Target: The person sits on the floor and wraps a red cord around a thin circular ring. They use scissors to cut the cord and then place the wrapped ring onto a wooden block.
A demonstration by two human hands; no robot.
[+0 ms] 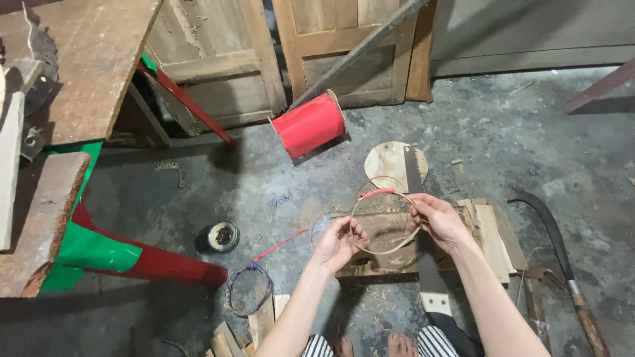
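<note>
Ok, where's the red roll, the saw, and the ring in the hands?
red roll (pixel 309 124), head view, middle of its red side.
saw (pixel 414 170), head view, upper blade.
ring (pixel 383 250), head view, lower rim.

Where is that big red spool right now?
The red spool lies on the concrete floor at upper centre, before the wooden doors, beyond the hoop.

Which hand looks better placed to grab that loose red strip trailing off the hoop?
Probably the left hand: it grips the hoop on the side where the red strip trails; the right hand holds the far side.
</note>
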